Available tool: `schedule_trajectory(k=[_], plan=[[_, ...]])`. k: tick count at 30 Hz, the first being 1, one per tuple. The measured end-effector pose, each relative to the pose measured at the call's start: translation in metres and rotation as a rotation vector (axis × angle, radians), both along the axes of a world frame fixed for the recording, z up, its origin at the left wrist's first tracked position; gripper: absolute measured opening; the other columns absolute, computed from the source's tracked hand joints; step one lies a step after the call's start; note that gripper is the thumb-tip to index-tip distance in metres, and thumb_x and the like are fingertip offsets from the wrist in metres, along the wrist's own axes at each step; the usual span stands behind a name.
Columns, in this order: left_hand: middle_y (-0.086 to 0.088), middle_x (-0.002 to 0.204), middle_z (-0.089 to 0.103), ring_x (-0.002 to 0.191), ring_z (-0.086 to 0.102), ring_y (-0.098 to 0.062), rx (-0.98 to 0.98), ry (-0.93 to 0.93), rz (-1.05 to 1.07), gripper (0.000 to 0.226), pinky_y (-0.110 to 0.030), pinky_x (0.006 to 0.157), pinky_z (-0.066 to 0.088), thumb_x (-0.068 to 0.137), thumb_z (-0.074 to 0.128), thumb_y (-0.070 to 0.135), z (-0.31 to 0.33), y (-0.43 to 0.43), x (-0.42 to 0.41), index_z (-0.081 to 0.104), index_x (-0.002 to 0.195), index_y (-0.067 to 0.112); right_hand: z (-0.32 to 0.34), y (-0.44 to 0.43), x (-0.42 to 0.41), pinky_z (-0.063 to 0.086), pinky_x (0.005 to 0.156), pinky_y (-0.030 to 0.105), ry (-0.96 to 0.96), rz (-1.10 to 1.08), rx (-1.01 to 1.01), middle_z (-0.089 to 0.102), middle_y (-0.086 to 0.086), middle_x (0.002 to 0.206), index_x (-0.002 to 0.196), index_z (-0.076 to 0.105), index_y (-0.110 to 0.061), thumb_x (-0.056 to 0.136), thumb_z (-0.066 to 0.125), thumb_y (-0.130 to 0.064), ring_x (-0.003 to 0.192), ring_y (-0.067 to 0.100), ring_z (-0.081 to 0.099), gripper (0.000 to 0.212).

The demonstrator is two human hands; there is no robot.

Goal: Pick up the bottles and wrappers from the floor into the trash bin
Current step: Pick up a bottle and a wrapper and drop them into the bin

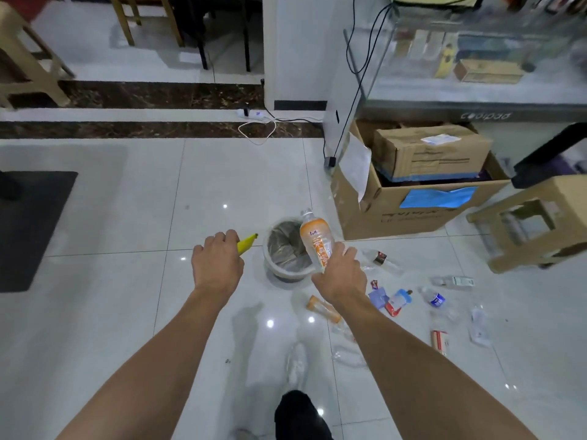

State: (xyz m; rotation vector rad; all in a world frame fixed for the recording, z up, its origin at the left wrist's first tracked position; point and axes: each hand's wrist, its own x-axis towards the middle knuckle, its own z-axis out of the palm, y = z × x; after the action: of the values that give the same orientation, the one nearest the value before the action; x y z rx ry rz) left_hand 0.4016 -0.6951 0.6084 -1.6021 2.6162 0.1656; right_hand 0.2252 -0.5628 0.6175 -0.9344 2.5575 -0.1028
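Nearby, a cardboard box [394, 219] stands just beyond the trash bin [286, 276].

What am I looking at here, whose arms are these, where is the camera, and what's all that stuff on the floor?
There is no machine here. A person wears one wide-angle camera on the head, and it looks down at their own two arms. Each grip is simply a bare hand. The left grip holds a yellow item, likely a wrapper. The right grip holds a clear bottle with an orange label, right at a grey trash bin. On the tiled floor to the right lie more litter: a dark-labelled bottle, a blue-labelled bottle and some blue and red wrappers. A cardboard box stands behind them.
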Motion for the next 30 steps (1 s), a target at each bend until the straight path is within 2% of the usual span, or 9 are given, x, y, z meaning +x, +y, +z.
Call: schedule_trajectory(k=[6,9,12,16,21,26,30], plan=[[-0.002,0.092,0.058,0.087,0.054,-0.025,0.011,-0.039,-0.048,0.021,-0.033,0.07,0.035,0.083,0.055,0.014,-0.043,-0.044,-0.061,0.054,0.103,0.016,-0.051,-0.036,-0.05,0.05,0.076,0.036,-0.031,-0.049,0.014,0.041,0.008,0.115,0.129,0.032,-0.015,0.075,0.069,-0.033,0.1,0.027,0.056,0.068],[-0.004,0.092,0.056,0.085,0.053,-0.025,0.052,-0.034,-0.049,0.022,-0.033,0.066,0.037,0.083,0.056,0.013,-0.065,-0.065,-0.093,0.054,0.104,0.014,-0.074,-0.051,-0.077,0.051,0.076,0.032,-0.035,-0.063,0.0,0.042,0.007,0.114,0.129,0.032,-0.014,0.076,0.067,-0.035,0.098,0.025,0.057,0.067],[-0.005,0.094,0.053,0.087,0.053,-0.026,0.109,-0.004,-0.036,0.023,-0.033,0.058,0.037,0.083,0.058,0.015,-0.094,-0.08,-0.117,0.052,0.106,0.014,-0.099,-0.06,-0.1,0.053,0.078,0.032,-0.081,-0.085,0.006,0.041,0.006,0.116,0.13,0.031,-0.016,0.077,0.066,-0.034,0.101,0.024,0.057,0.066],[-0.007,0.092,0.052,0.084,0.052,-0.028,0.111,0.026,-0.079,0.021,-0.033,0.057,0.036,0.081,0.058,0.012,-0.139,-0.093,-0.139,0.055,0.102,0.013,-0.14,-0.073,-0.112,0.056,0.081,0.032,-0.101,-0.067,0.038,0.04,0.007,0.122,0.134,0.027,-0.016,0.08,0.066,-0.038,0.105,0.022,0.057,0.07],[-0.012,0.084,0.054,0.075,0.053,-0.033,0.054,-0.004,-0.2,0.016,-0.037,0.062,0.039,0.078,0.062,0.004,-0.221,-0.124,-0.155,0.063,0.094,0.007,-0.214,-0.107,-0.112,0.056,0.079,0.032,-0.125,-0.085,0.018,0.04,0.004,0.118,0.132,0.027,-0.017,0.083,0.064,-0.042,0.101,0.02,0.058,0.067],[-0.016,0.088,0.056,0.082,0.057,-0.037,0.065,-0.017,-0.279,0.02,-0.04,0.065,0.044,0.079,0.066,0.017,-0.319,-0.149,-0.152,0.061,0.095,0.006,-0.287,-0.131,-0.105,0.053,0.075,0.038,-0.106,-0.141,0.01,0.042,0.006,0.115,0.127,0.032,-0.013,0.082,0.063,-0.041,0.098,0.026,0.059,0.061],[-0.015,0.09,0.053,0.084,0.054,-0.037,0.133,0.044,-0.308,0.024,-0.04,0.061,0.042,0.083,0.059,0.022,-0.37,-0.153,-0.149,0.056,0.101,0.006,-0.332,-0.136,-0.105,0.055,0.077,0.039,-0.116,-0.191,0.012,0.043,0.007,0.116,0.129,0.032,-0.013,0.083,0.064,-0.041,0.098,0.025,0.058,0.062]])
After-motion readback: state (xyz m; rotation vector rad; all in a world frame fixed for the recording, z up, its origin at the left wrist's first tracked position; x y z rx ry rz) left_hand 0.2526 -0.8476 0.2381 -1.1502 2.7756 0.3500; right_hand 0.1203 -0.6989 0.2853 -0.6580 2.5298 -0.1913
